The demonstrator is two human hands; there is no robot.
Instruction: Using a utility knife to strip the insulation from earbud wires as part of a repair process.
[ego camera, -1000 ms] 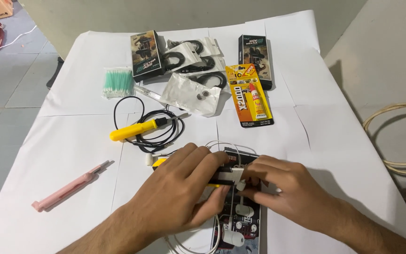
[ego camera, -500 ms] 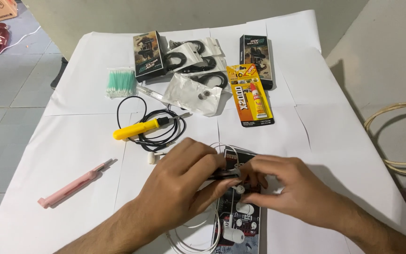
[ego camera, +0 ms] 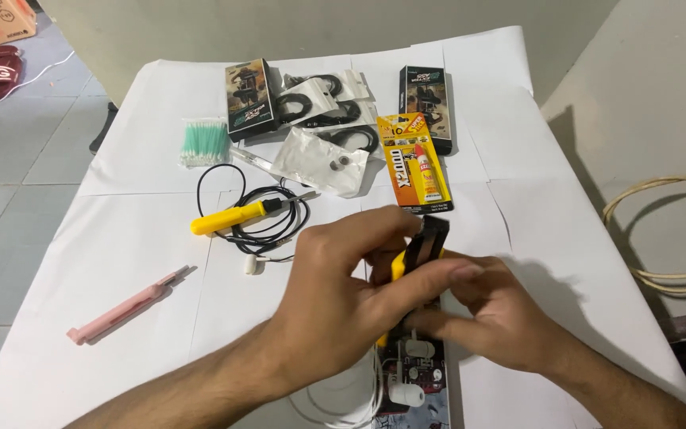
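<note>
Nearest the camera, at the bottom edge, a white earphone [ego camera: 406, 393] with its white cable [ego camera: 343, 405] lies on a dark printed box [ego camera: 430, 373] on the paper-covered bench [ego camera: 121, 238]. Just above it the two hands meet. The left hand [ego camera: 343, 306] is closed around a yellow-and-black tool [ego camera: 422, 246], its thumb laid across the front and its fingers curled over the top. The right hand [ego camera: 494, 314] comes in from the right, fingers bent and pressed to the lower part of the same tool; how firmly it grips cannot be told. The tool stands tilted over the dark box, its black tip pointing away from the camera.

To the left lies a pink pen-shaped tool [ego camera: 125, 306], well apart from the hands. Further back, a yellow-handled soldering iron [ego camera: 236, 217] rests on a coil of black cord [ego camera: 267, 214], with a small white earbud [ego camera: 253, 264] near it.

Beyond the hands lies a long yellow and red blister card holding a glue tube [ego camera: 416, 163]. Left of it is a clear plastic bag [ego camera: 323, 159] with two small round parts. A bundle of green-tipped cotton swabs [ego camera: 204, 143] lies further left. At the far edge stand two dark upright boxes, one [ego camera: 249, 99] to the left and one [ego camera: 426, 103] to the right, with clear bags of black rings [ego camera: 319, 103] between them.
</note>
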